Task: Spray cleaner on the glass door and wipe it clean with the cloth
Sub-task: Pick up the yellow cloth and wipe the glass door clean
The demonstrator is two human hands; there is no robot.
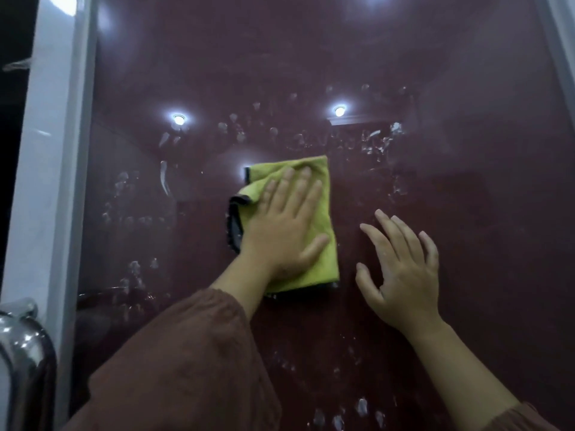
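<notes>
A dark reddish glass door (466,213) fills the view, dotted with white foam drops and streaks of cleaner. A folded yellow-green cloth (320,219) with a dark edge lies flat against the glass near the middle. My left hand (286,225) presses on the cloth with straight, spread fingers. To the right of the cloth, my right hand (404,272) is near the bare glass with its fingers spread and holds nothing. No spray bottle is in view.
A pale door frame (46,181) runs down the left side, with a shiny metal handle (25,362) at the lower left. Ceiling lamps (179,119) are mirrored in the glass. Another frame edge (563,42) shows at the top right.
</notes>
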